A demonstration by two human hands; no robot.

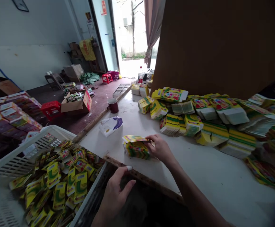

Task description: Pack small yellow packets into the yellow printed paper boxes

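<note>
My right hand [160, 148] is closed on the edge of a flat yellow printed carton [134, 138]. That carton sits at the top of a small stack of similar flattened cartons [135, 150] on the white table, close to its front edge. My left hand [115, 189] hangs in front of the wooden table edge, holding nothing. Its thumb and forefinger are apart, and a white covering is on one fingertip. To its left, a white plastic crate [54, 130] holds many small yellow-green cartons [59, 194].
Bundles of flattened cartons [175, 124] line the right side of the white table [199, 170]. A tissue packet [111, 126] and a dark red mug [113, 106] stand near its left edge. A large brown board [218, 47] rises behind. An open cardboard box [77, 104] sits on the floor.
</note>
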